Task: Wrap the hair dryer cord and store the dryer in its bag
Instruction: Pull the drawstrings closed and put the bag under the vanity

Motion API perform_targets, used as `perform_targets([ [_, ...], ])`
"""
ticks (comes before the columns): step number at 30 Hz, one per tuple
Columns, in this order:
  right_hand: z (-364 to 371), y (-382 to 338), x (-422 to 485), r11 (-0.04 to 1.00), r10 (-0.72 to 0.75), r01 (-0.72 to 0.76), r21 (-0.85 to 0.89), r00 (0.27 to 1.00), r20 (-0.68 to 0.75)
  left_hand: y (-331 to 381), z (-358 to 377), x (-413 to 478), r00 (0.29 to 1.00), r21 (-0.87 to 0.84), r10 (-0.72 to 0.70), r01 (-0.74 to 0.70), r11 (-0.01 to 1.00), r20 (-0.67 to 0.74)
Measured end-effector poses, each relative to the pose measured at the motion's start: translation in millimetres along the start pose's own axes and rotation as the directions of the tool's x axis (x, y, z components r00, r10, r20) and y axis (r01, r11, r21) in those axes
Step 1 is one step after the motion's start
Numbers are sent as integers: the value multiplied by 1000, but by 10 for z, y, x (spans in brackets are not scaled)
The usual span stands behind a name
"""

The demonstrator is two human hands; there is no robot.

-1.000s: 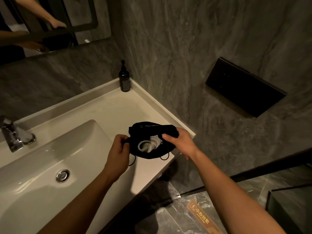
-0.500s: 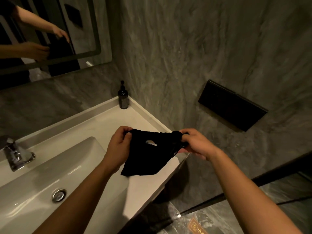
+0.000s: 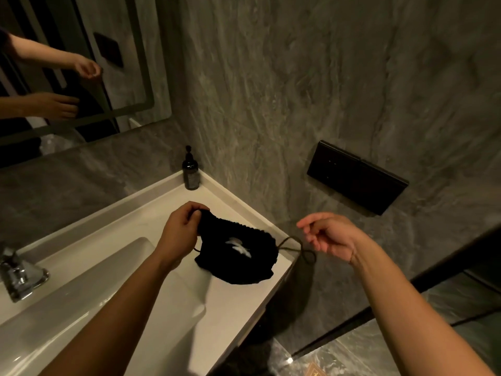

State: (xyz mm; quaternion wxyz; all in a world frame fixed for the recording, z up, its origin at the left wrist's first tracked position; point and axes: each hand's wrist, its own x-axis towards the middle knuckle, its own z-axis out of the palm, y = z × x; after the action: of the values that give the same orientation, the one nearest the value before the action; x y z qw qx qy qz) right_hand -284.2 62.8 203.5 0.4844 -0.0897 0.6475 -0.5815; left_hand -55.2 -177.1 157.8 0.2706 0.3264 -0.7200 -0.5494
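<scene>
A black drawstring bag (image 3: 238, 264) lies on the white counter (image 3: 238, 310) right of the basin, close to the counter's right edge. Its top edge is gathered, and a small gap shows the white hair dryer and cord (image 3: 239, 246) inside. My left hand (image 3: 177, 234) pinches the bag's upper left corner. My right hand (image 3: 329, 237) hovers to the right of the bag with its fingers spread. A thin loop of drawstring (image 3: 301, 249) stretches from the bag's right side to just under that hand, past the counter edge; I cannot see whether it touches the fingers.
A dark pump bottle (image 3: 191, 172) stands in the counter's back corner. The basin (image 3: 81, 308) and a chrome tap (image 3: 19, 275) are to the left. A mirror (image 3: 67, 63) hangs above. A black panel (image 3: 356, 176) is on the stone wall to the right.
The bag's mouth went from wide open to drawn nearly shut. My right hand has left the bag's rim and moved out to the right, with the drawstring trailing after it.
</scene>
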Motion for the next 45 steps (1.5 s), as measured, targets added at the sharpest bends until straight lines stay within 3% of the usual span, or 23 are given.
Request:
perform_targets([
  [4,213,268,-71,991,64,-70,-112,997,-50,-58,67,13,1000,33,-2,1,999,24],
  [7,539,592,-207,905,96,-121,-408,992,-81,-35,182,-11,999,140,34,-37,989,23],
  [9,809,879,-267,864,101,-111,-491,994,-46,15,283,-22,995,222,93,-97,970,28],
  [11,1013,1153,-271,893,124,-127,-431,992,-36,91,384,-8,989,290,143,-146,946,30],
  [15,1142,1361,-243,981,192,-192,-41,981,-12,256,546,45,985,361,172,-157,919,-8],
  [19,1037,1133,-253,977,210,-210,40,978,15,305,621,75,986,361,165,-146,921,-22],
  [24,809,748,-234,915,304,-277,-293,951,50,274,629,147,984,368,177,-163,916,-6],
  [27,661,544,-241,842,338,-244,-482,934,118,262,603,189,982,374,187,-179,910,13],
  [31,485,357,-225,725,256,-171,-667,966,31,206,488,264,977,380,205,-212,900,59],
  [33,419,262,-262,715,227,-188,-674,973,-30,174,394,298,974,378,212,-225,898,77],
  [36,355,177,-311,767,124,-185,-614,982,-142,164,242,326,962,391,229,-270,880,149],
  [39,312,258,-263,896,73,-165,-411,970,-231,169,111,363,937,452,255,-339,825,239],
  [45,313,494,-90,930,-212,128,-345,953,-217,165,-81,451,912,648,217,-402,647,349],
])
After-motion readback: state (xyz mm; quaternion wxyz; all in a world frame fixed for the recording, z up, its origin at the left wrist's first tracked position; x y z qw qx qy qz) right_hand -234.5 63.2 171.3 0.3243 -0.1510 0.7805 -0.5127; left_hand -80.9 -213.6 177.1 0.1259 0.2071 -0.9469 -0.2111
